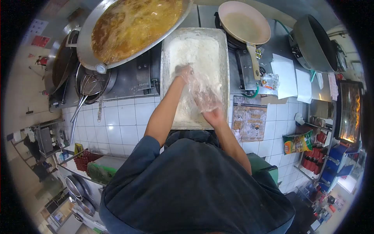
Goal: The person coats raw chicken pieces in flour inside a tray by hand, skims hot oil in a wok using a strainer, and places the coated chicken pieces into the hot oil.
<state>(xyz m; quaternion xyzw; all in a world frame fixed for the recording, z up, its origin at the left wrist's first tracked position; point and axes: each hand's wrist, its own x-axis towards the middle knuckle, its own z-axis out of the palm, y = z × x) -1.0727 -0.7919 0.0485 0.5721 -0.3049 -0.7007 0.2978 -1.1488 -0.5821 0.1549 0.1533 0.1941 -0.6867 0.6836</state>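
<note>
Both hands are over a deep rectangular metal tray [166, 97] of white flour [202, 46]. Crumpled, see-through plastic [198, 87] stretches between them; whether it is a bag or a loose glove I cannot make out. My left hand [184, 71] is at the plastic's upper left end, its fingers curled in and somewhat blurred. Lower and to the right, my right hand [211, 108] has the plastic over its fingers and palm, which hides how the fingers are bent. White flour clings to the plastic.
A wide pan of bubbling oil [136, 29] with a clipped dial thermometer [101, 68] stands at upper left. Below it, a pot [111, 82] holds a wire skimmer [91, 83]. To the right are a frying pan [249, 23], its handle pointing toward me, and white papers [284, 74].
</note>
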